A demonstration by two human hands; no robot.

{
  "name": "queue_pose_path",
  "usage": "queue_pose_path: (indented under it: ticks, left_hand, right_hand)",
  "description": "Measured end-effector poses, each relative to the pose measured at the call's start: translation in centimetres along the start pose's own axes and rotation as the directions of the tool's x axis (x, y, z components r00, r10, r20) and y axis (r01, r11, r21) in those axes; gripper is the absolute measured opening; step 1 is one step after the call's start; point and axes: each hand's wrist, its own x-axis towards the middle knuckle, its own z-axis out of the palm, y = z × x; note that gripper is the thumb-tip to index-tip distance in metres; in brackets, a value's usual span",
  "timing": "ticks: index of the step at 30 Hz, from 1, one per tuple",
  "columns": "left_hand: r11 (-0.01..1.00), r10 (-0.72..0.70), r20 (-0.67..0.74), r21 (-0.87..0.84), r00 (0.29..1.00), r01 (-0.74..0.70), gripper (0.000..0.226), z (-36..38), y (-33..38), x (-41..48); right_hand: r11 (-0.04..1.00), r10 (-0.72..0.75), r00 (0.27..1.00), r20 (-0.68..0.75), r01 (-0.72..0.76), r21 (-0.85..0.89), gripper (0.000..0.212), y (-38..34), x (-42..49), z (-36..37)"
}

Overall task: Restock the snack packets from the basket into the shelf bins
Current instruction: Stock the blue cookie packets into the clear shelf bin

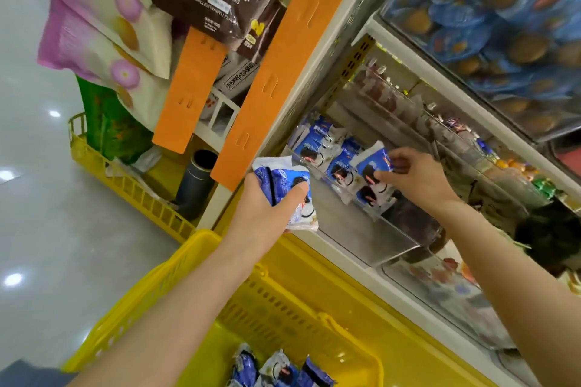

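Two bare forearms reach up from the near edge. The left hand (267, 198) is curled round a bunch of small blue-and-white foil snack packets (284, 181), thumb across the front. I count at least two in that fist, perhaps three; the overlap hides the rest. The right hand (415, 173), farther right, pinches the top corner of one more blue-and-white packet (374, 163) between thumb and fingertips, holding it upright at the near end of the row in the clear plastic shelf bin (377, 236).

That bin holds at least four like packets standing on edge, running back to the far left. Its near half looks unfilled. Below, in the yellow slatted plastic basket (201, 248), three or four packets (283, 367) show at the bottom edge, so the job seems partly done.

Risks, as I judge them: the lowest packet in the left bunch sticks out under the palm and could slip free if the grip loosens. The pinched packet, let go while leaning, may topple toward the bin's open near end and take its neighbours down.

Farther left hang two orange card strips (188, 85), and a second yellow basket (94, 163) sits on the floor.
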Motion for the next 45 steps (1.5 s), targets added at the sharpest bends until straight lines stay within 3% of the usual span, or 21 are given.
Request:
queue_pose_path:
  ticks: [2, 6, 12, 18, 22, 25, 29, 32, 34, 39, 45]
  left_hand:
    - [1.0, -0.015, -0.001, 0.004, 1.0, 0.015, 0.052, 0.2, -0.1, 0.2]
    - [1.0, -0.022, -0.012, 0.011, 1.0, 0.022, 0.054, 0.4, -0.2, 0.6]
    - [0.999, -0.029, -0.015, 0.026, 0.999, 0.029, 0.05, 0.4, -0.1, 0.8]
    - [0.997, 0.014, 0.006, 0.071, 1.0, -0.014, 0.045, 0.4, -0.1, 0.9]
    - [0.997, 0.022, 0.018, 0.073, 1.0, -0.023, 0.046, 0.4, -0.1, 0.8]
    - [0.998, 0.029, 0.033, 0.056, 0.999, -0.031, 0.049, 0.2, 0.0, 0.7]
    - [1.0, 0.019, 0.063, 0.016, 0.998, -0.021, 0.051, 0.2, 0.3, 0.6]
    - [1.0, -0.004, 0.08, -0.017, 0.997, 0.005, 0.054, 0.1, 0.7, 0.4]
    - [0.999, -0.009, 0.101, -0.042, 0.995, 0.013, 0.062, 0.0, 0.8, 0.3]
    - [1.0, 0.024, 0.152, 0.007, 0.988, -0.025, 0.078, -0.4, 1.0, -0.9]
    - [0.993, 0.068, 0.202, 0.083, 0.977, -0.086, 0.079, -1.0, 1.0, -1.9]
  right_hand:
    - [0.961, -0.048, 0.992, 0.119, 0.078, -0.264, 0.041, 1.0, 0.8, 0.2]
    - [0.879, 0.013, 0.969, 0.249, 0.107, -0.464, 0.045, 2.0, 1.7, 1.3]
    - [0.857, 0.065, 0.96, 0.271, 0.085, -0.508, 0.048, 2.7, 2.3, 2.7]
    - [0.9, 0.025, 0.955, 0.297, 0.108, -0.421, 0.049, 2.8, 2.4, 3.0]
    - [0.824, 0.055, 0.965, 0.257, 0.102, -0.558, 0.04, 2.6, 2.2, 3.8]
    - [0.812, 0.046, 0.974, 0.223, 0.093, -0.576, 0.046, 2.6, 2.1, 4.1]
    - [0.912, 0.02, 0.991, 0.135, 0.037, -0.409, 0.052, 2.1, 1.0, 3.5]
    - [0.987, -0.132, 0.988, -0.081, 0.124, -0.098, 0.029, -0.3, -1.3, 2.9]
    - [0.976, -0.18, 0.977, -0.116, 0.192, 0.106, 0.011, -2.7, -3.9, 2.7]
    - [0.917, -0.205, 0.94, 0.272, 0.088, 0.389, 0.029, -7.2, -9.7, 3.5]
    - [0.82, -0.075, 0.923, 0.378, -0.159, 0.55, 0.02, -7.3, -11.1, 3.3]
